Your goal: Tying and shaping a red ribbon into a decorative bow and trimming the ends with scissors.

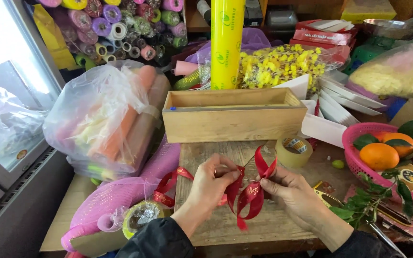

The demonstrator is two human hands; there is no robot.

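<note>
While the red ribbon [247, 193] was held above the wooden board [206, 224] at the tabletop's near edge, its loops were pinched from both sides: the left hand [211, 184] was closed on the knot's left side, the right hand [290, 191] closed on its right. A bow was judged half-formed, at the tying stage. A firm pull on the loops would be called for next. A wooden box [233, 114] stood behind, a tape roll [293, 150] beside it.
</note>
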